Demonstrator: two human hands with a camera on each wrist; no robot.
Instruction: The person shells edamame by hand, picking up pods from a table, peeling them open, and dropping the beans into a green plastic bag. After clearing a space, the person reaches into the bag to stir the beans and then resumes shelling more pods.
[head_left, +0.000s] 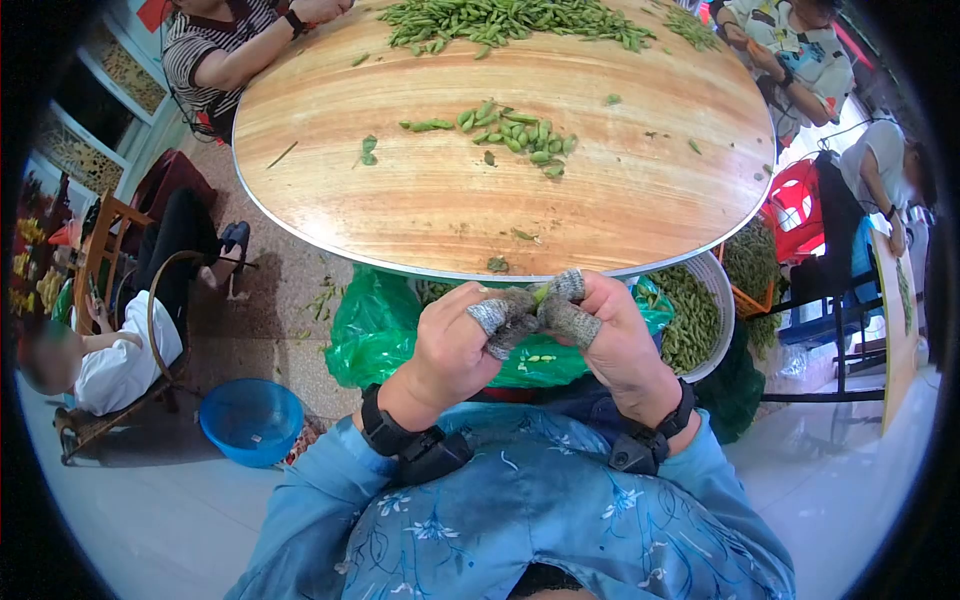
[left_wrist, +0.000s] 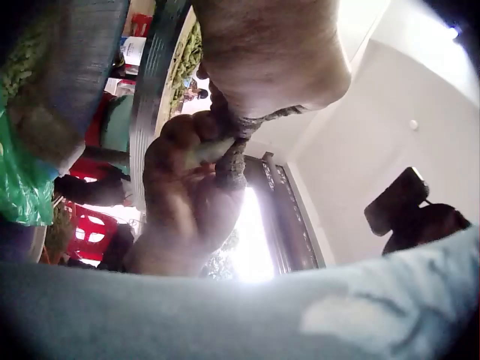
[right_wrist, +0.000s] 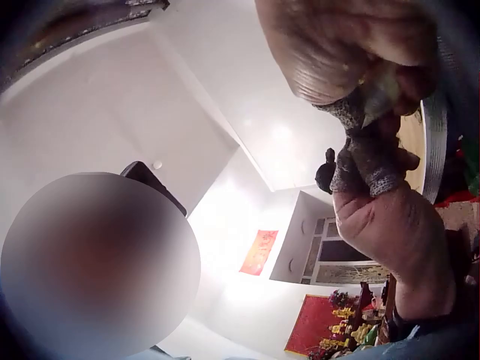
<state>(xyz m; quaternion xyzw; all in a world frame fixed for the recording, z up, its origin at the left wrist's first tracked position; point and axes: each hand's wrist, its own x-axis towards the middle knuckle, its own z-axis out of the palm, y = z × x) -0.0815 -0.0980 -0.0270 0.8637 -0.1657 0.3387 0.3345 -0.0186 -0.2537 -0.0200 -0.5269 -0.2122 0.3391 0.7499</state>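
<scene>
Just below the near edge of the round wooden table [head_left: 420, 215], the two hands meet fingertip to fingertip. Grey cloth covers wrap the thumbs and some fingers. The left hand [head_left: 450, 342] and the right hand [head_left: 622, 345] pinch a small green soybean pod [head_left: 541, 295] between them, mostly hidden by the fingers. In the left wrist view, a pale green bit of it shows beside the curled right hand [left_wrist: 180, 195]. The right wrist view has the left hand [right_wrist: 397, 232] below, its covered fingertips against the right one's. Loose pods [head_left: 520, 132] lie on the tabletop ahead.
A large heap of pods [head_left: 510, 20] covers the table's far side. Below the hands hangs a green plastic bag [head_left: 370, 330]; a white basket [head_left: 722, 310] of pods stands to its right. A blue basin [head_left: 250, 420] sits on the floor at left. Other people sit around.
</scene>
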